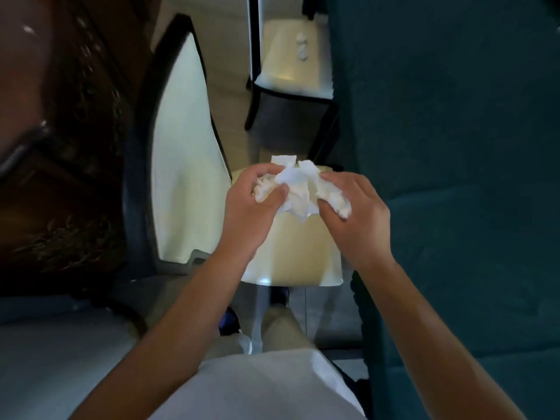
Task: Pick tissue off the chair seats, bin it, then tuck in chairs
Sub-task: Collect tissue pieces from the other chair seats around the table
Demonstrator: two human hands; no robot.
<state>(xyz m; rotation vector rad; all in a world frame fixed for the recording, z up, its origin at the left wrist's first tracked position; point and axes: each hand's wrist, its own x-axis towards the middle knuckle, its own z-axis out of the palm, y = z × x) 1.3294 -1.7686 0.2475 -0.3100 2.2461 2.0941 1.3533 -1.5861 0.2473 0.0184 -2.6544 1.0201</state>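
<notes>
While a cream chair seat (298,253) lies below, a crumpled white tissue (298,189) is gripped above it by both hands: the left hand (253,207) is curled round one end, the right hand (357,213) pinches the other. Farther off, more tissue (302,47) is seen lying on a second chair seat (291,60), beside a teal-draped worktop (454,116).

Two chairs — the near chair (291,256) below the hands, the far chair (291,56) beyond it. Two hands: left hand (251,207), right hand (354,213). One crumpled tissue wad (298,192) above the near chair; three small tissue scraps (302,45) — on the far chair's seat.
</notes>
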